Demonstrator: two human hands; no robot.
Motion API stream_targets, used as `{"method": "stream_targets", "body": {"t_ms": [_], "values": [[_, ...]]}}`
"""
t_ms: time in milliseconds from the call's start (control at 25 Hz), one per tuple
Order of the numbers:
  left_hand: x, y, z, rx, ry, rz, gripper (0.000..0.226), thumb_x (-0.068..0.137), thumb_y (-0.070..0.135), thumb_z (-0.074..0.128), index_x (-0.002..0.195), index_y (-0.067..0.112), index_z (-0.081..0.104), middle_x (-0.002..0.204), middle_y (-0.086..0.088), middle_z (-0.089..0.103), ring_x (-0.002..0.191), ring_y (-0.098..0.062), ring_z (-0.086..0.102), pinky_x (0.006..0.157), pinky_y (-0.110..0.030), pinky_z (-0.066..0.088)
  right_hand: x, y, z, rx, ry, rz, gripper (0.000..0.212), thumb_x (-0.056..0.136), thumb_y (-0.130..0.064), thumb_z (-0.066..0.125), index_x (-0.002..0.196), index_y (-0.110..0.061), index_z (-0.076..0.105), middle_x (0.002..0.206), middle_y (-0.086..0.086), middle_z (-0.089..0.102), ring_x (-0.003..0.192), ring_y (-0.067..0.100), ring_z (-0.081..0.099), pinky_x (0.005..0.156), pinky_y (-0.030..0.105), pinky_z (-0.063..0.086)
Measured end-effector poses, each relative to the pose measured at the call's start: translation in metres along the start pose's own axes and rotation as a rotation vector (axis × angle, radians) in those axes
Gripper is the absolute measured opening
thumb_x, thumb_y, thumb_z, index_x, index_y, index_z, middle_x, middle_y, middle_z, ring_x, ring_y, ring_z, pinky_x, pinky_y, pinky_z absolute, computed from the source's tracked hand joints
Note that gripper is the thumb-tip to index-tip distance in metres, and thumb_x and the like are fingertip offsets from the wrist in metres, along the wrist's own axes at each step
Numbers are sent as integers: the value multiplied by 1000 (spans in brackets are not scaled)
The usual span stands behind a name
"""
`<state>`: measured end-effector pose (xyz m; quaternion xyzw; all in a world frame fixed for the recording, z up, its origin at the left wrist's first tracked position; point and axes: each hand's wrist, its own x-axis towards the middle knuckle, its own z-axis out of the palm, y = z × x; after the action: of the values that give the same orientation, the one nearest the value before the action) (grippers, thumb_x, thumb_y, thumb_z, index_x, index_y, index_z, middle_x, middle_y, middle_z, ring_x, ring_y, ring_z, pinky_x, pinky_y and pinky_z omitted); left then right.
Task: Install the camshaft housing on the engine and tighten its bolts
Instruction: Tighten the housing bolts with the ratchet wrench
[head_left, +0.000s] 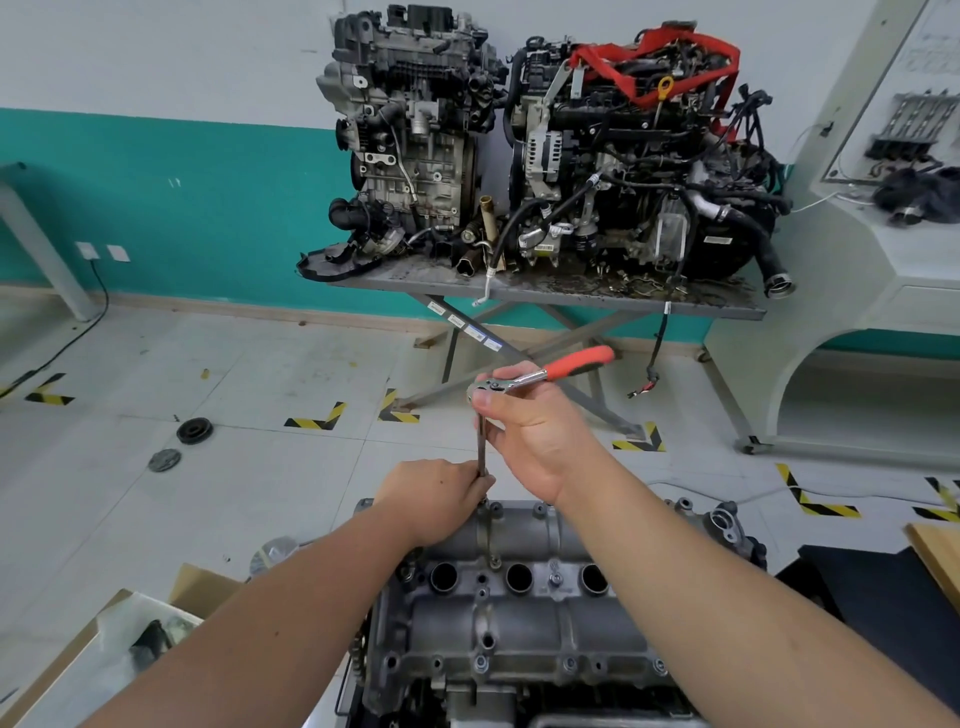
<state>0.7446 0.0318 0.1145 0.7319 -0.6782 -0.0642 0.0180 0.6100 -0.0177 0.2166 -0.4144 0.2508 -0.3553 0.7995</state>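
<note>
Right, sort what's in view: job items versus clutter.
Job: camshaft housing; ratchet in the right hand; extension bar, pinched low by the left hand.

Lying about: two engines on the stand; pulley and disc on the floor; cardboard box.

two hands: left hand (439, 493), right hand (535, 431), centre of frame. one ratchet wrench (545, 376), red handle. one camshaft housing (514, 597), lower centre, three round bores in row. two complete engines, upper centre: grey engine (410, 130), red-strapped engine (639, 150). one metal table (571, 299). two round discs (179, 444) on floor, left. one cardboard box (104, 654), lower left.
</note>
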Motion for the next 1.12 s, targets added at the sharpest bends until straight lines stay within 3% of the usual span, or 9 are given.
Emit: {"method": "stream_targets", "body": {"t_ms": [160,280,400,560,640,720,800,920,1120], "values": [[-1,0,-1,11,-9,-15,36,103,50,23,88,26,45,75,3,59,65,-23,53,58,-34,33,-9,26,17,-50,258,-252,28,83,4,74,93,-19,62,72,-9,71,74,6,71,71,19,53],[-2,0,-3,40,-28,-34,29,100,41,27,75,27,33,62,10,40,52,-13,37,50,-31,25,-20,43,18,-349,336,-437,23,88,-20,75,97,-41,71,97,-12,73,89,-4,68,79,10,49],[-1,-1,-1,7,-7,-32,30,101,48,24,86,27,40,61,12,39,55,-16,41,54,-32,31,-23,42,2,-623,251,-589,23,95,-33,65,112,-48,63,122,-18,56,94,-4,61,82,13,48],[-2,1,-3,-24,-13,-53,36,103,52,21,83,29,40,64,11,46,59,-17,45,59,-34,38,-19,34,-14,-968,100,-818,31,98,-25,61,127,-20,65,139,2,52,124,19,53,106,34,45],[-4,3,-7,-16,-38,-76,32,103,43,30,78,27,43,79,4,61,67,-21,53,68,-36,48,-14,23,-12,-1237,-28,-1006,31,94,-13,63,124,-12,69,139,14,56,122,31,56,103,37,47],[-5,6,-6,-188,-51,-67,19,102,28,44,103,18,60,110,-12,67,87,-29,62,78,-26,49,-7,5,-2,-1582,-219,-1126,34,86,0,66,119,-9,72,132,13,63,117,35,60,94,42,51],[-6,9,-7,-284,26,-36,27,104,25,43,113,6,61,110,-19,67,80,-29,59,66,-18,38,-3,-10,18,-2006,-356,-977,34,88,-3,59,118,-16,67,116,5,65,108,31,59,85,40,47],[-8,8,-11,-31,38,-4,32,107,34,29,79,22,39,79,-7,62,52,-16,38,48,-31,23,1,-22,51,-2363,-347,-624,18,89,-11,51,102,-22,54,88,-5,47,81,21,43,72,37,30],[-4,1,-4,-6,-2,-44,37,102,57,22,92,30,45,74,7,53,72,-23,57,61,-34,37,21,-44,69,-2112,-226,-78,23,94,-15,50,71,-16,48,69,2,57,58,15,51,49,28,34]]}}
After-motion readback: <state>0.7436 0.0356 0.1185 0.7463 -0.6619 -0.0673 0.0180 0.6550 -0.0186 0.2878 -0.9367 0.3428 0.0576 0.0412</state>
